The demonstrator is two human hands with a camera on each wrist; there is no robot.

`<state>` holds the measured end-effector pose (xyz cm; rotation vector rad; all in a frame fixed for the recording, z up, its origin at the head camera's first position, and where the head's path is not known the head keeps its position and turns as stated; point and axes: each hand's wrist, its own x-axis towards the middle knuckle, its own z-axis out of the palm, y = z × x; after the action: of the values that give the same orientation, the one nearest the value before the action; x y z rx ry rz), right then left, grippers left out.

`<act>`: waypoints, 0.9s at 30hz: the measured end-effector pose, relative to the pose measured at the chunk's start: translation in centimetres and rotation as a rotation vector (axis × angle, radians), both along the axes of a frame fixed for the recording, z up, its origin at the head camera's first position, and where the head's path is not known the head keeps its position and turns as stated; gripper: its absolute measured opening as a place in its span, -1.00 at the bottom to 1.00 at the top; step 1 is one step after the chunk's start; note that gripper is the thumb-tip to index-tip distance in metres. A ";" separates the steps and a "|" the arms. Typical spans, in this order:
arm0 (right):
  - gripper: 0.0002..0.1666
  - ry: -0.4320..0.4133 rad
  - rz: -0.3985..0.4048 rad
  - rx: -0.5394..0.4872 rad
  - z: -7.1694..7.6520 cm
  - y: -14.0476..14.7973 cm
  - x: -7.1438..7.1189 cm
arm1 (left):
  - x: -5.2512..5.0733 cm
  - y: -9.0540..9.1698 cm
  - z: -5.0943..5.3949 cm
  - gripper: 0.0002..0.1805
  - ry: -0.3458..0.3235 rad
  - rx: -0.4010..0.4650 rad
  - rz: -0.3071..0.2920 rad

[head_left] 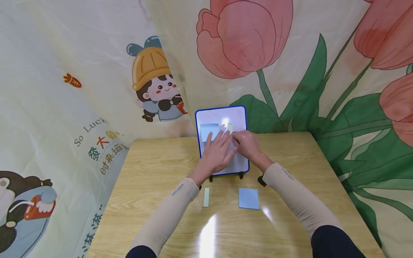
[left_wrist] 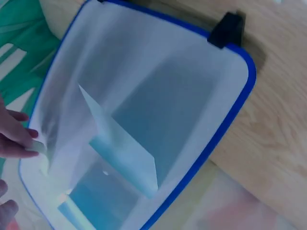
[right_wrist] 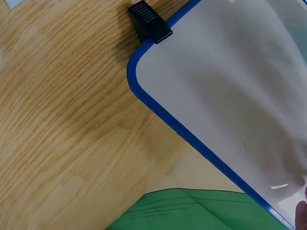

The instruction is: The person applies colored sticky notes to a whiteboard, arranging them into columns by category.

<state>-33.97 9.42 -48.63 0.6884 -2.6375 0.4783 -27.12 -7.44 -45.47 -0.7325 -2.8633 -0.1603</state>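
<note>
A person's right hand (head_left: 246, 144) is pinching the end of a pale green paper strip (left_wrist: 40, 147) near the right side of a blue-framed whiteboard (head_left: 239, 164), which is standing on a wooden table (head_left: 161, 161). The left hand (head_left: 215, 154) is reaching in front of the board with fingers spread; whether it is touching the surface cannot be told. A light-blue sticky note (head_left: 209, 131) is clinging to the board's left half. Nearer the person, another pale green strip (head_left: 206, 197) and a blue sticky note (head_left: 248, 198) are lying on the tabletop.

Whiteboard (head_left: 239, 163) and wood-grain table (head_left: 161, 159) look glossy, paper notes (head_left: 248, 199) matt.
</note>
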 end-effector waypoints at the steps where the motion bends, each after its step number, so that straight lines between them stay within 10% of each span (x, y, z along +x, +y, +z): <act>1: -0.77 0.004 0.004 0.005 0.0 0.0 0.0 | -0.7 0.2 0.1 -0.21 -0.020 -0.015 0.013; 10: -0.67 0.071 0.013 0.026 -0.4 0.4 0.1 | -4.9 1.6 0.4 -0.15 -0.120 -0.122 0.031; 27: -0.73 0.128 0.017 0.079 -0.4 0.5 0.1 | -6.9 1.1 -0.4 -0.15 -0.092 -0.153 0.061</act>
<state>-33.91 9.88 -49.03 0.7410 -2.5431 0.3255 -34.05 -6.33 -45.83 -0.6804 -3.0073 0.0347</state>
